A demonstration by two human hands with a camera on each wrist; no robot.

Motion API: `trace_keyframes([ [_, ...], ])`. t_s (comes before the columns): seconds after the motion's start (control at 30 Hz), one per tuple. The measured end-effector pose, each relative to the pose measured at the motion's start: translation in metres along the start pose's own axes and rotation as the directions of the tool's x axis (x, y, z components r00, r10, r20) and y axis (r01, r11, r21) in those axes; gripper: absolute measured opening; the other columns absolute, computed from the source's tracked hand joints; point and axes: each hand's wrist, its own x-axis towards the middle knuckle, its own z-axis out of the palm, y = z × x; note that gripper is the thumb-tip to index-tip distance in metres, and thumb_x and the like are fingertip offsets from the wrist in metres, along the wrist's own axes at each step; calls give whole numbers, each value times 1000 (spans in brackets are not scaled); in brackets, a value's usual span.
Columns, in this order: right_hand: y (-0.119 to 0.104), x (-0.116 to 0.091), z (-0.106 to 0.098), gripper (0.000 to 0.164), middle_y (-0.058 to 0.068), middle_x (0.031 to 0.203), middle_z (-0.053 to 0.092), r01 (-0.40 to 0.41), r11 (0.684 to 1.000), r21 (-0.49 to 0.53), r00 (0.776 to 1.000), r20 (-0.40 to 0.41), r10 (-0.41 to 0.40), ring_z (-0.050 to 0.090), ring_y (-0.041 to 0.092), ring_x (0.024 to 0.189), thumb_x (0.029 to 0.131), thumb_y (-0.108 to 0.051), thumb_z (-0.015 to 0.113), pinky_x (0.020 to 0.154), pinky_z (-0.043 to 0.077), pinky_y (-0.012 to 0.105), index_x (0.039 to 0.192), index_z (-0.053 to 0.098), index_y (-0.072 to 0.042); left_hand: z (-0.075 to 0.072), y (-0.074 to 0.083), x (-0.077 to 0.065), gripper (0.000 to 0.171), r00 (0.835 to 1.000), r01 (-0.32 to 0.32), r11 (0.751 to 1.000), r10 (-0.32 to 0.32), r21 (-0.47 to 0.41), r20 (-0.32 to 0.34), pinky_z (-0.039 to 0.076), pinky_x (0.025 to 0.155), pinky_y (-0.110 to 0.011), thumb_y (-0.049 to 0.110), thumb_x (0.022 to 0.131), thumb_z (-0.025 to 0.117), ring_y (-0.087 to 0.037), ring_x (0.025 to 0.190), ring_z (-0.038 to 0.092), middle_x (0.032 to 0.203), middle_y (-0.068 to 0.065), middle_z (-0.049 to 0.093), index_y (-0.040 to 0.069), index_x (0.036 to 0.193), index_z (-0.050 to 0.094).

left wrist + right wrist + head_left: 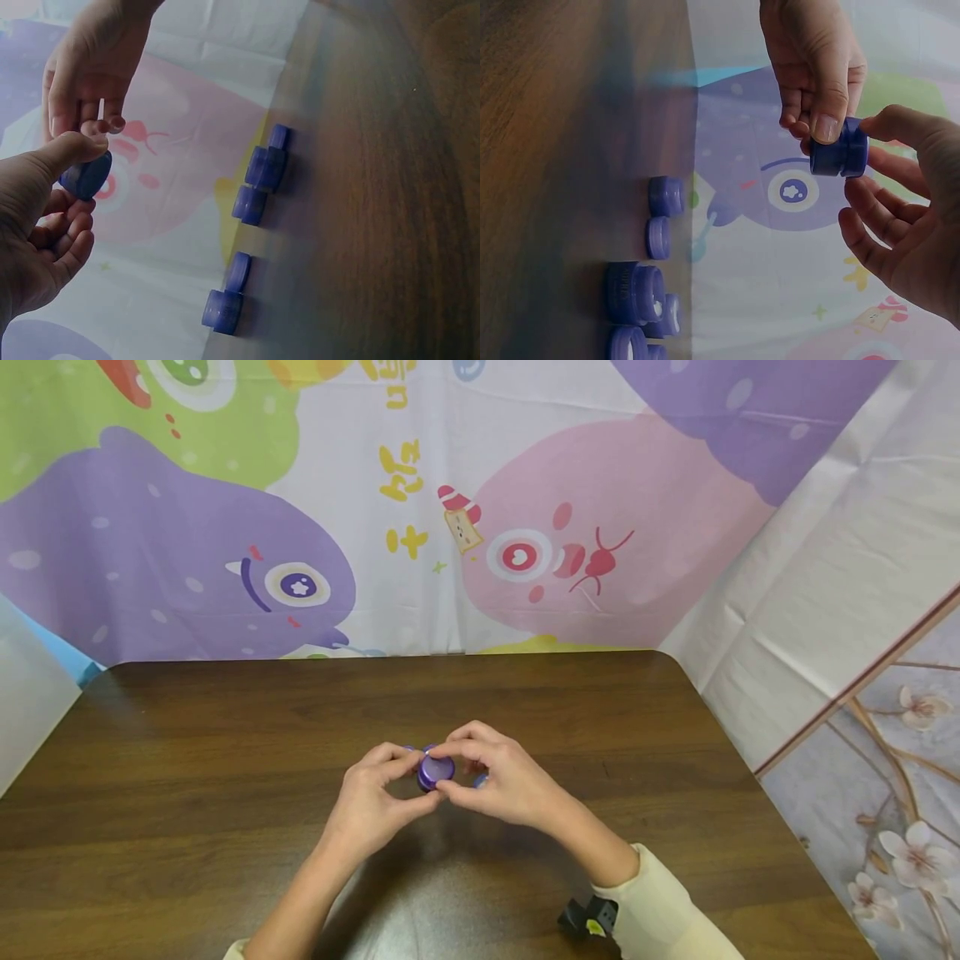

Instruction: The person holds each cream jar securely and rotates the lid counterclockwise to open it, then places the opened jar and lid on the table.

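Over the middle of the table both hands meet at a small purple cosmetic jar (826,160). My left hand (367,802) grips its body, with the thumb lying across the side in the right wrist view. My right hand (513,781) pinches the jar's round lid (437,767) by its rim between thumb and fingers. A seam shows between lid and body in the right wrist view. In the left wrist view my left hand (34,232) hides part of the jar, and the right hand (97,67) is behind it.
Several more purple jars (622,292) and loose lids (658,238) stand on the brown wooden table (187,752) beyond the hands. One open jar shows white inside. A cartoon-printed cloth (420,602) hangs behind the table. A small black device (588,917) sits by the right sleeve.
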Motion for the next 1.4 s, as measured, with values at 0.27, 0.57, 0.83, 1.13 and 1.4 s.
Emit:
trace_keyframes([
  [0.27, 0, 0, -1, 32, 5, 111, 58, -9, 1000, 4, 1000, 7, 9, 59, 18, 83, 80, -16, 73, 66, 51, 20, 111, 67, -8, 0, -1, 0, 43, 1000, 14, 1000, -13, -10, 4, 53, 75, -26, 12, 67, 83, -13, 88, 63, 94, 0, 64, 1, 107, 70],
  [0.57, 0, 1, -1, 31, 6, 108, 58, 2, 1000, -6, 1000, 27, -1, 60, 18, 82, 82, -12, 70, 64, 51, 18, 113, 66, -7, 0, 0, 1, 44, 1000, -6, 1000, 6, 0, 0, 53, 73, -24, 13, 67, 83, -14, 87, 63, 94, -1, 64, 0, 107, 69],
  [0.83, -1, 1, -2, 37, 7, 113, 58, -9, 1000, -18, 999, 39, 10, 59, 15, 84, 82, -17, 72, 70, 53, 21, 116, 64, -7, 0, 0, 0, 44, 1000, 26, 1000, -26, -14, 11, 54, 76, -29, 12, 67, 83, -14, 90, 63, 95, -1, 64, 1, 108, 69],
  [1.13, -2, 2, -3, 35, 7, 112, 58, -20, 1000, -9, 997, 71, 21, 61, 16, 85, 82, -12, 67, 70, 52, 17, 117, 64, -7, 1, 0, 0, 45, 1000, 20, 1000, -20, -7, 11, 54, 76, -27, 14, 67, 83, -14, 89, 63, 95, -1, 64, 1, 108, 69],
  [1.4, -4, 2, -4, 37, 6, 113, 58, -16, 999, -29, 998, 61, 18, 59, 14, 86, 82, -19, 71, 68, 51, 17, 117, 63, -7, 1, -1, -1, 44, 1000, 6, 1000, -6, -24, 2, 54, 76, -25, 11, 67, 83, -14, 87, 63, 94, 0, 64, 0, 107, 69],
])
